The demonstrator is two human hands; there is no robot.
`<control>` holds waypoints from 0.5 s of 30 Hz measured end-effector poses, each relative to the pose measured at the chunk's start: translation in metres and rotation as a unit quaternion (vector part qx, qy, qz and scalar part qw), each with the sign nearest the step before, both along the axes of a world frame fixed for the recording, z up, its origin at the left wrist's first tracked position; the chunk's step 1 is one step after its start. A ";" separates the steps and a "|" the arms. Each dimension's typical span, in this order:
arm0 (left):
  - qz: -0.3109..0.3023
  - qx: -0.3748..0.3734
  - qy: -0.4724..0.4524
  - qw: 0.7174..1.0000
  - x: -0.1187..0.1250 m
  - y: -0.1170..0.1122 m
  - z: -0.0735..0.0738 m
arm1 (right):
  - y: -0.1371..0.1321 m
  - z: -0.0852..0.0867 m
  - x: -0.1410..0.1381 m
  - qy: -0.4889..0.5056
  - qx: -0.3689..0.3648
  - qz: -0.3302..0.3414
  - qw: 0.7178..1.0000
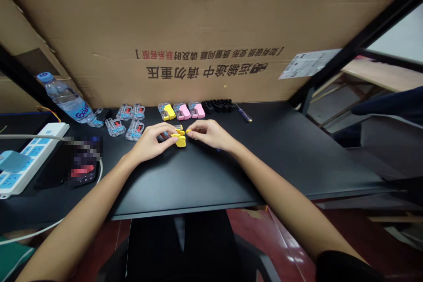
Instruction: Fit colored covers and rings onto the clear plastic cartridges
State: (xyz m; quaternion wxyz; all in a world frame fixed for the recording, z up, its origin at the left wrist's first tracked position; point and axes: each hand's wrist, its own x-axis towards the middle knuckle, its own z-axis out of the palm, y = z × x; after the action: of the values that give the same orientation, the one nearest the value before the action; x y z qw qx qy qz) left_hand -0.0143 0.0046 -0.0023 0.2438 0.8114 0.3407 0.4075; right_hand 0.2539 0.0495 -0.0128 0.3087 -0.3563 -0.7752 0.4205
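Note:
My left hand (156, 142) pinches a small yellow and clear plastic device (180, 141) just above the black table. Its exact kind is hard to make out. Close by on its right, my right hand (211, 134) holds a small round yellow piece (188, 131) between thumb and fingertips. Behind my hands stand one clear device with a yellow cover (169, 112) and two with pink covers, a left one (184, 112) and a right one (198, 110). Several uncovered clear devices (135, 130) with red parts inside lie beyond my left hand.
A row of black parts (220, 105) and a screwdriver (244, 113) lie at the back. On the left are a tilted water bottle (71, 101), a white power strip (36, 154) and a cable (101, 169). A cardboard sheet (198, 22) walls off the table's back.

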 end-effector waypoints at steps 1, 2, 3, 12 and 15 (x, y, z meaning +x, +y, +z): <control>-0.002 -0.003 -0.002 1.000 0.000 0.000 0.000 | -0.002 0.001 -0.004 0.023 -0.009 -0.011 1.000; -0.004 -0.006 -0.004 1.000 0.000 -0.001 0.000 | -0.004 0.002 -0.007 0.039 -0.018 -0.017 0.999; -0.007 -0.007 -0.008 1.000 0.001 -0.001 0.001 | -0.006 0.002 -0.011 0.049 -0.026 -0.017 0.998; -0.004 0.005 -0.005 1.000 0.001 -0.001 0.001 | -0.014 0.006 -0.015 0.019 -0.004 0.034 0.999; 0.003 0.011 -0.005 1.000 0.001 -0.001 0.001 | -0.014 0.006 -0.015 0.023 0.004 0.034 0.999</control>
State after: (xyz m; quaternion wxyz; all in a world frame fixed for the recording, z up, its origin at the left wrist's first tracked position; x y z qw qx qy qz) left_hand -0.0137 0.0039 -0.0013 0.2353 0.8112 0.3368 0.4162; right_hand 0.2390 0.0354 -0.0066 0.3134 -0.3185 -0.7814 0.4356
